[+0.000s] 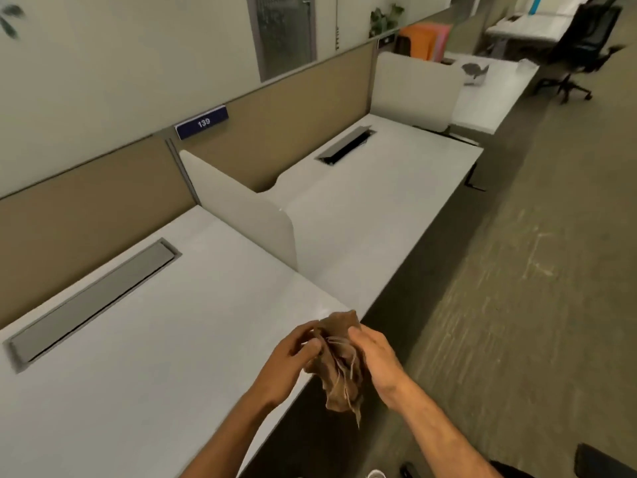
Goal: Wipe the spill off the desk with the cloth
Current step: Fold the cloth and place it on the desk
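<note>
A crumpled brown cloth with frayed threads hangs between both hands, just over the front edge of the white desk. My left hand pinches its left side with thumb and fingers. My right hand grips its right side, fingers curled round the fabric. The cloth's lower end dangles free below the hands. I cannot make out a spill on the desk surface; a faint shiny patch lies near the desk's front corner.
A grey cable tray lid is set into the desk. A white divider panel separates it from the neighbouring desk. Tan partition wall runs behind. Carpeted aisle lies to the right, a black office chair far off.
</note>
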Demonstrator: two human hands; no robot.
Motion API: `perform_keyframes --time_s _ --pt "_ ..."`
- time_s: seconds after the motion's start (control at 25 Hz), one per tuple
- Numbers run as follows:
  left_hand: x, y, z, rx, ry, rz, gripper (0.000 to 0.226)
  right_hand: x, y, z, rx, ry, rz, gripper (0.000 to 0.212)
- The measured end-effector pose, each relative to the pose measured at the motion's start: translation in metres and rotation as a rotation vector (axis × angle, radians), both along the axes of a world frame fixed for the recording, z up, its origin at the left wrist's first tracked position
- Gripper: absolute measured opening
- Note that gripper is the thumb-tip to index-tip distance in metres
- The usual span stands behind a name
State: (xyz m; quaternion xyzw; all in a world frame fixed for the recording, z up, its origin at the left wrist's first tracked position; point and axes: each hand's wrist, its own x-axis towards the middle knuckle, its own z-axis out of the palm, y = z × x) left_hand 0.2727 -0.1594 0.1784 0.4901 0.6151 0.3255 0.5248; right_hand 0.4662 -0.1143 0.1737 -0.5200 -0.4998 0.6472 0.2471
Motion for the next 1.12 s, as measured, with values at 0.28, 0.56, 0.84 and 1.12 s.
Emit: perform_keyframes --time_s 0.28,0.56,0.84,1.12 --pt "0.014 -0.010 0.033 0.120 0.226 0.175 0.087 -0.014 0.034 0.049 0.271 -0.227 0.383 0.027" --pt "0.018 -0.008 0.069 0.293 0.303 0.385 0.025 -0.031 0.054 0.087 0.484 -0.155 0.572 0.027" --pt "0.011 -0.010 0.111 0.375 0.274 0.537 0.020 -0.020 0.074 0.078 0.482 -0.083 0.614 0.024" --pt "-0.039 -0.029 0.147 0.363 0.200 0.763 0.027 -0.034 0.064 0.036 0.281 -0.174 0.647 0.027"
